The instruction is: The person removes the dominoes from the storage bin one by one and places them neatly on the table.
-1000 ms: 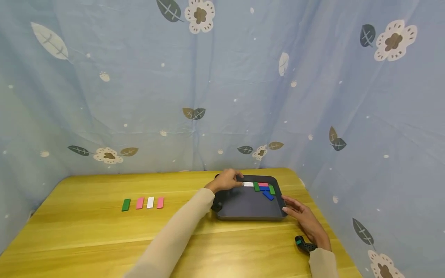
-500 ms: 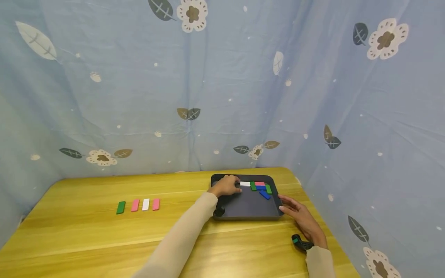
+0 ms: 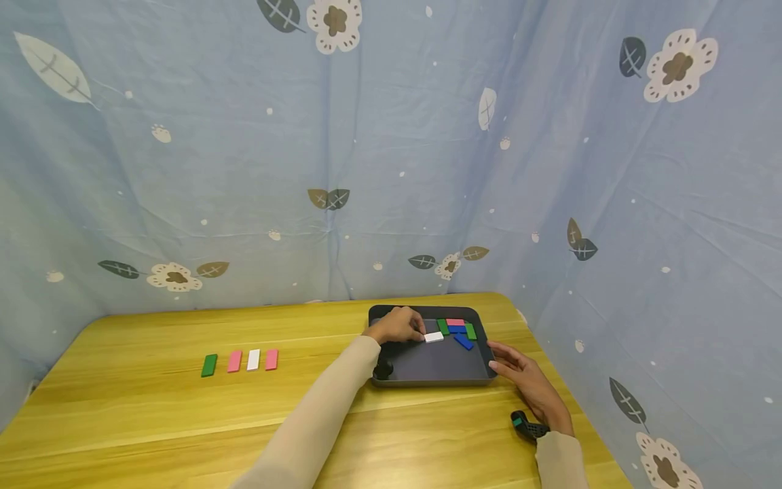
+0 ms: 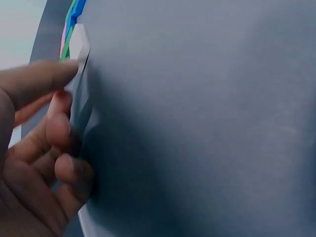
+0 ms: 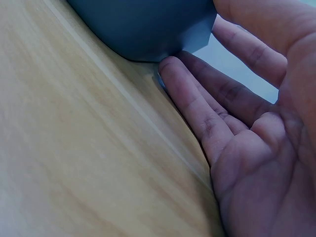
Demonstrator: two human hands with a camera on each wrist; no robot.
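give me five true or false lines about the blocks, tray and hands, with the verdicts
1. The left hand holds one end of a white block inside the tray. True.
2. Two blue blocks are in the tray. True.
3. The right hand holds a blue block. False: it touches the tray at its right end.
4. Four blocks lie in a row on the table left of the tray. True.
5. The green block in that row is at its right end. False: it is at the left end.
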